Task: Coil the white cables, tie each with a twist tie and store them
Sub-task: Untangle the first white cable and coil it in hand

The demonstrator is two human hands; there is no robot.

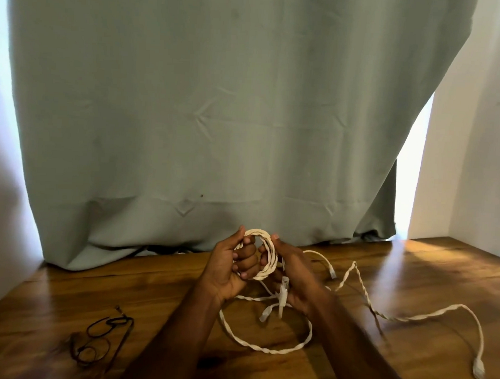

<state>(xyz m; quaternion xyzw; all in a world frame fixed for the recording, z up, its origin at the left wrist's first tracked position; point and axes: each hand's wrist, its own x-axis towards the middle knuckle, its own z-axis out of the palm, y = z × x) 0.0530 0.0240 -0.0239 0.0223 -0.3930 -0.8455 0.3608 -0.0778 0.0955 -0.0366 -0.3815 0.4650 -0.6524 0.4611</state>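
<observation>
A small coil of white twisted cable (264,249) is held upright above the wooden table (64,289). My left hand (228,268) grips its left side, fingers curled through the loop. My right hand (292,274) grips the coil's right side, and a clear plug (283,291) hangs just below it. More of the white cable (266,348) trails in a loose loop on the table under my hands. Another stretch of loose cable (427,313) runs off to the right and ends in a plug (478,371) near the front right.
A pair of dark-framed glasses (101,342) lies on the table at the front left. A grey-green curtain (218,115) hangs behind the table down to its back edge. White walls (491,144) close both sides.
</observation>
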